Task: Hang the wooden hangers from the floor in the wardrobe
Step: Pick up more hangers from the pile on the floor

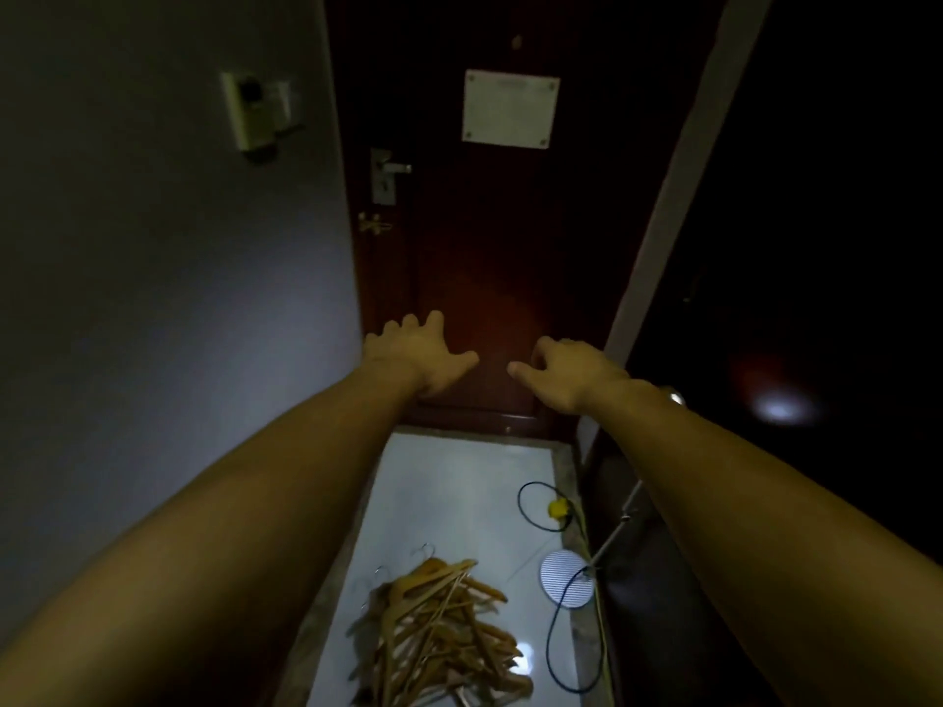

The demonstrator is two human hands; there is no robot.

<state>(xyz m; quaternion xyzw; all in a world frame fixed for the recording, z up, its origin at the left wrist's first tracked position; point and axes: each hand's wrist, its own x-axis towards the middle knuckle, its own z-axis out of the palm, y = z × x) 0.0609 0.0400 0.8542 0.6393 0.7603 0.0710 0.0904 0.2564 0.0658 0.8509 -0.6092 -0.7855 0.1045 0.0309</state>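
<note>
I am holding both arms straight out in front of me in a dim, narrow hallway. My left hand [418,352] is hanging palm down with its fingers [408,321] spread loosely and slightly curled, and it is gripping nothing. My right hand [566,367] is doing the same just beside it, thumb pointing toward the left hand, fingers [542,349] bent downward and apart, also empty. The two hands are near each other but not touching.

The wooden hangers [441,635] are lying in a tangled heap on the pale floor [449,482] well below my hands, between my forearms, with a few metal hooks sticking out at the upper left of the pile. Just to the right of the heap a round striped disc [569,579] is resting on the floor, and a dark cable [553,640] is looping past it. Further back a small yellow thing [556,508] is sitting near the right edge of the floor.

I am facing a dark reddish door [490,247] with a metal handle [390,170] on its left side and a white notice [510,108] fixed higher up. A card holder [257,114] is hanging on the grey wall to the left. To my right everything is falling into darkness, and I cannot tell what is standing there apart from one blurred glint of light [778,410].
</note>
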